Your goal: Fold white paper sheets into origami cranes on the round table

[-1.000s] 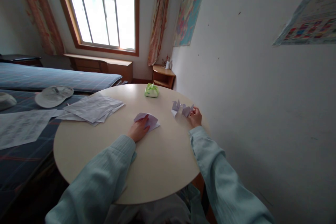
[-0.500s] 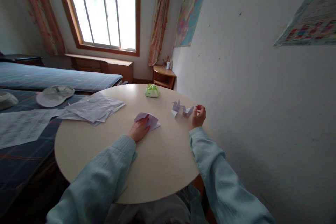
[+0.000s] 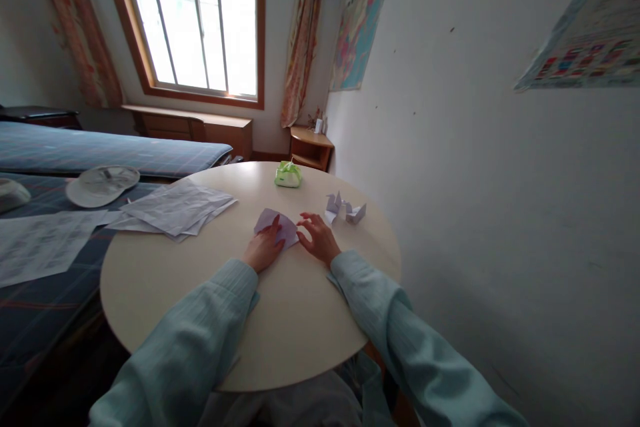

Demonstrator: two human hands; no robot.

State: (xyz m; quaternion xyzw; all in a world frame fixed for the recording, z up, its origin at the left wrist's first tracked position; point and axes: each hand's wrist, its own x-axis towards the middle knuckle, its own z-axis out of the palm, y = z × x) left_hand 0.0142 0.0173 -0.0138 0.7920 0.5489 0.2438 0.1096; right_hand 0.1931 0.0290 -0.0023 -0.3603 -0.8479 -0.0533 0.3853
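Note:
A small folded piece of white paper (image 3: 287, 229) lies on the round table in front of me. My left hand (image 3: 263, 248) holds it at the left side, fingers on top of the paper and the thumb apart from them. At the paper's right edge is my right hand (image 3: 319, 239), its fingers curved and spread with nothing seen in them; whether the fingertips touch the paper I cannot tell. Just beyond the right hand stand two folded paper figures, a paper crane (image 3: 334, 207) and another paper figure (image 3: 355, 214) close beside it.
The round table (image 3: 175, 307) carries a green tissue pack (image 3: 288, 174) at the far side and a stack of loose papers (image 3: 175, 208) at the left edge. A cap (image 3: 103, 185) and a printed sheet (image 3: 45, 243) lie on the bed. A wall (image 3: 480, 200) rises close on the right.
My right hand has come left from beside the paper figures to the right edge of the folded paper. My left hand stays on the paper, which now lies a little flatter.

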